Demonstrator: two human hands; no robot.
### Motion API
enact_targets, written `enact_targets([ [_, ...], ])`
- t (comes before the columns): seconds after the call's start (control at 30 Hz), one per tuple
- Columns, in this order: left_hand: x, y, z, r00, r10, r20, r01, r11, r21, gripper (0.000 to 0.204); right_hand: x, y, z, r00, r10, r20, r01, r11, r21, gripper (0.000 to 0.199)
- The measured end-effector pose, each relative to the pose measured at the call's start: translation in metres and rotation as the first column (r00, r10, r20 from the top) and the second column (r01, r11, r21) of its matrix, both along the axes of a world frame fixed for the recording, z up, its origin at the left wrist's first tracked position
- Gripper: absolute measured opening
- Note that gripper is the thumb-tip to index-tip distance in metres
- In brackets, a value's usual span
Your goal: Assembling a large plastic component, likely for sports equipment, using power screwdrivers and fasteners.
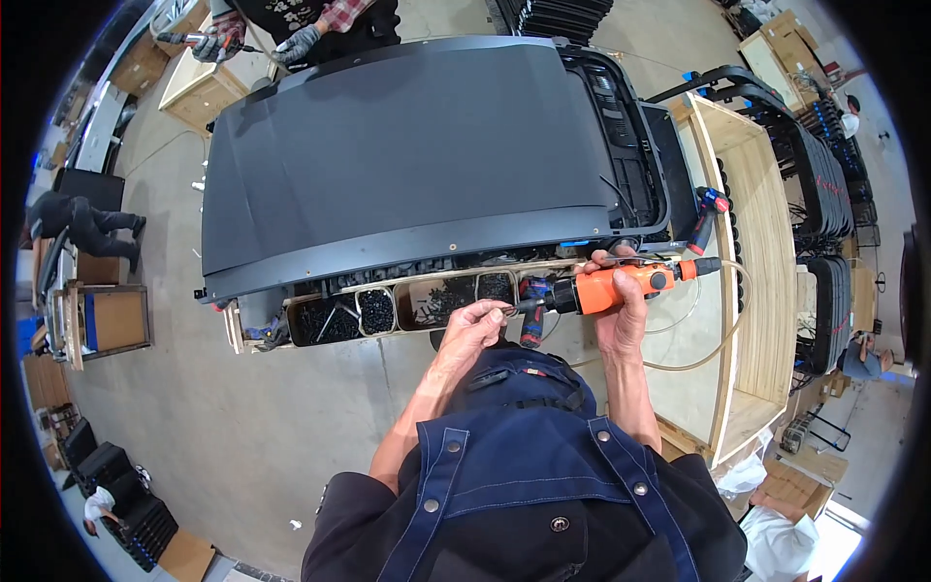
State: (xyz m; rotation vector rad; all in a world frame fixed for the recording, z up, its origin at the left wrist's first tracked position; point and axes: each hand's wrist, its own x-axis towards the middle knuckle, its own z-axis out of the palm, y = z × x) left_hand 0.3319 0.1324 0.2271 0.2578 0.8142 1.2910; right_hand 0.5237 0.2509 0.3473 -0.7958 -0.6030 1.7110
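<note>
My right hand [626, 315] is wrapped round an orange power screwdriver [606, 289], held level with its black nose pointing left. A pale hose [722, 338] loops off to the right. My left hand [469, 335] pinches at the tip of the driver's bit [529, 305]; whatever lies between its fingertips is too small to make out. Both hands are just in front of a large black treadmill-like deck [407, 145]. Below its near edge runs a wooden parts tray with bins of black screws [376, 312]. A blue and red cordless driver [532, 330] stands between my hands.
Another blue and red driver [711, 209] rests by a wooden crate [752, 252] on the right. Across the deck, a co-worker's gloved hand [208, 45] holds a power tool. Several black frames [824, 189] stand beyond the crate. Far left, another person [82, 225] bends over.
</note>
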Motion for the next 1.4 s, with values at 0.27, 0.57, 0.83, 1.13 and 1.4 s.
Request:
enact_targets([
  [0.27,0.061,0.050,0.050,0.380,0.348,-0.857,-0.050,0.933,0.356,0.016,0.053,0.036,-0.016,0.988,-0.153,-0.018,0.151,0.985,-0.085,0.047],
  [0.57,0.117,0.140,0.035,0.870,-0.098,-0.484,0.074,0.995,-0.069,0.031,0.087,0.097,0.021,0.964,-0.145,0.223,0.071,0.948,0.311,0.042],
  [0.83,0.146,0.181,0.041,0.775,0.069,-0.628,-0.114,0.993,-0.032,0.030,0.057,0.128,0.044,0.854,-0.070,0.516,-0.208,0.863,0.461,0.038],
  [1.13,0.114,0.121,0.023,1.000,-0.014,-0.006,0.013,0.984,-0.176,0.035,0.020,0.144,0.040,0.674,0.362,0.644,-0.664,0.678,0.315,0.033],
  [1.4,0.107,0.087,0.019,0.983,-0.027,0.180,0.077,0.957,-0.281,0.037,0.030,0.157,0.031,0.705,0.290,0.648,-0.647,0.637,0.418,0.033],
])
